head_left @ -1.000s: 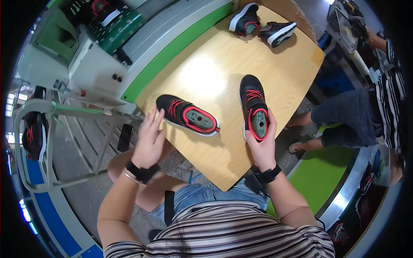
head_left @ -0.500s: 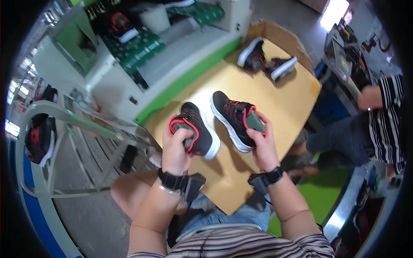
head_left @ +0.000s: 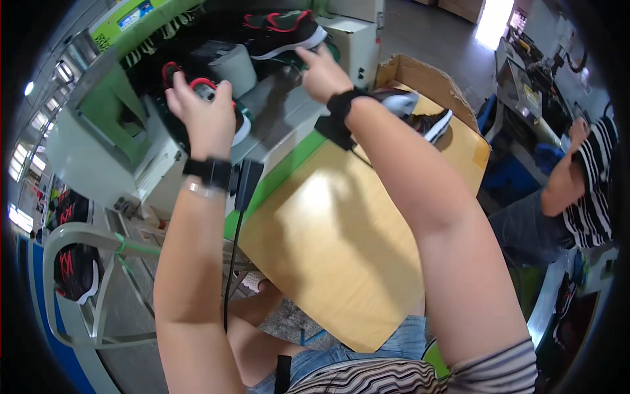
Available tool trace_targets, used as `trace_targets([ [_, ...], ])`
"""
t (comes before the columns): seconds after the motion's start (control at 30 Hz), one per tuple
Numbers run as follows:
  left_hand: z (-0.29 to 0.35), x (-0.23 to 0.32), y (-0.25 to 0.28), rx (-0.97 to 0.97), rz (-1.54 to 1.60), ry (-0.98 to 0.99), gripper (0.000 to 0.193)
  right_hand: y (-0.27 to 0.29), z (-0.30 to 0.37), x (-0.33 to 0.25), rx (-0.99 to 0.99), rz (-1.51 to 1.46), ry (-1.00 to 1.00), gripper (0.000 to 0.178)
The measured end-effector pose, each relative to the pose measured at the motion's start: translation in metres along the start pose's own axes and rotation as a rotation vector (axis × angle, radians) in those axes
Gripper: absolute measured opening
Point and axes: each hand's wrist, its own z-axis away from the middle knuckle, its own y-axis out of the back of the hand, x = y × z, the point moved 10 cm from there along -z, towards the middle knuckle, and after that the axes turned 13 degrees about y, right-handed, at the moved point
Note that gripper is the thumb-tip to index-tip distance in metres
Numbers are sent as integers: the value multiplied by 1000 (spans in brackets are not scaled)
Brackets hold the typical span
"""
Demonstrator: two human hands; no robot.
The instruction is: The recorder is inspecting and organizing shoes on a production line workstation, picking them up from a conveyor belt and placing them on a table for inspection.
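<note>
My left hand point(head_left: 207, 121) reaches over the machine's bed with its fingers apart. Just beyond it is a black sneaker point(head_left: 241, 126) with red collar trim and a white sole, partly hidden by the hand; whether they touch I cannot tell. My right hand point(head_left: 325, 77) has its fingers spread by the white sole of another black and red sneaker point(head_left: 279, 36) lying on the machine at the back. A grey-white block point(head_left: 234, 69) stands between the two shoes. Each wrist wears a black strap with a small box.
A tan tabletop point(head_left: 328, 243) lies below my arms. At its far right, shoes, including a dark sneaker point(head_left: 433, 125), sit near a cardboard edge point(head_left: 426, 75). More sneakers point(head_left: 75, 269) hang at the left beside a metal frame point(head_left: 65, 230). A person point(head_left: 564, 190) works at the right.
Both hands have moved from above the table to the machine at the far left. They held a sneaker each before; now their fingers are spread beside sneakers on the machine.
</note>
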Motion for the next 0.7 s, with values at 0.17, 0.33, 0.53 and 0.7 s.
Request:
trace_targets([
  [0.17,138,33,4,-341,-68,-288,84,6,193,-61,-616,-361,121,50],
  [0.33,250,-63,-35,-905,-490,-71,85,28,344,-14,-782,-323,-42,47],
  [0.53,235,-11,-69,-656,-346,-308,89,120,316,108,-186,59,-276,45],
  [0.7,219,1,-132,-587,-483,-326,93,118,216,153,-121,320,-134,36],
])
